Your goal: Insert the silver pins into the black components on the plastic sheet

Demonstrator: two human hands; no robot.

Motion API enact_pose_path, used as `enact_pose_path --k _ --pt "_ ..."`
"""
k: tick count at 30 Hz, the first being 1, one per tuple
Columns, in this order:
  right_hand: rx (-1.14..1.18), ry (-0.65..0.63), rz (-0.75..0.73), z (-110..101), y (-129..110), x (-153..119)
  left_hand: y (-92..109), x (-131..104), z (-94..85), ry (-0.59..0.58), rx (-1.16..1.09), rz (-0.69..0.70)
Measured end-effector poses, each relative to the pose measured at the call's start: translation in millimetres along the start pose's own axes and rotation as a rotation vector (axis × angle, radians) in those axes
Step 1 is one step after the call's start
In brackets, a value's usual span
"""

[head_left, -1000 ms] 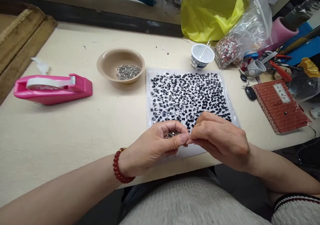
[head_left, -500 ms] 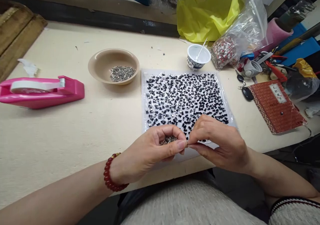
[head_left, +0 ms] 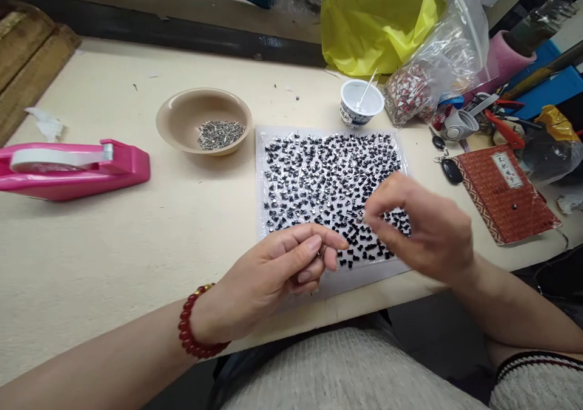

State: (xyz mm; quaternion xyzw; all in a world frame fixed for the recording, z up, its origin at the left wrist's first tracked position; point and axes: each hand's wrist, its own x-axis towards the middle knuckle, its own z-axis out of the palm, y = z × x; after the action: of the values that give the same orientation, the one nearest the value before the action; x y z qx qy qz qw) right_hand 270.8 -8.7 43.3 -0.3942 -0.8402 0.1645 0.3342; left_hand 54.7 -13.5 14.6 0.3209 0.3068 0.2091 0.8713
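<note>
My left hand (head_left: pixel 291 261) is loosely closed near the front edge of the sheet, a little metal showing between its curled fingers where small metal pins are cupped. Over the right part of the sheet hovers my right hand (head_left: pixel 423 225), thumb and forefinger pinched; whatever is between the tips is too small to make out. The white sheet (head_left: pixel 291 291) is covered with small black pieces (head_left: pixel 328 185), some with thin posts standing up. A beige bowl (head_left: pixel 175 121) on the left holds a heap of silver metal pins (head_left: pixel 221 135).
A pink tape dispenser (head_left: pixel 122 170) stands at the left. Behind the sheet are a white cup (head_left: pixel 353 115) with a stick, a yellow plastic bag (head_left: pixel 378 33) and a clear bag (head_left: pixel 410 91) of small pieces. A reddish pouch (head_left: pixel 505 194) with keys lies at the right.
My right hand has parted from my left fingertips and moved up and right over the sheet. My left fingers have curled further, hiding most of the pins in the palm.
</note>
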Motion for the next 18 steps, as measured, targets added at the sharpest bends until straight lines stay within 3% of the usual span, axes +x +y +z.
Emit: enact_pose_path --k 3,7,18 --pt "-0.309 0.048 0.01 -7.6 32.2 2.9 1.5 0.2 0.7 0.044 -0.04 0.044" --pt "-0.352 0.004 0.086 -0.5 61.7 -2.1 4.4 0.3 1.4 0.064 -0.075 0.043" --pt "-0.357 -0.052 0.125 9.3 71.6 -6.0 6.5 -0.1 -2.3 0.077 0.065 -0.034"
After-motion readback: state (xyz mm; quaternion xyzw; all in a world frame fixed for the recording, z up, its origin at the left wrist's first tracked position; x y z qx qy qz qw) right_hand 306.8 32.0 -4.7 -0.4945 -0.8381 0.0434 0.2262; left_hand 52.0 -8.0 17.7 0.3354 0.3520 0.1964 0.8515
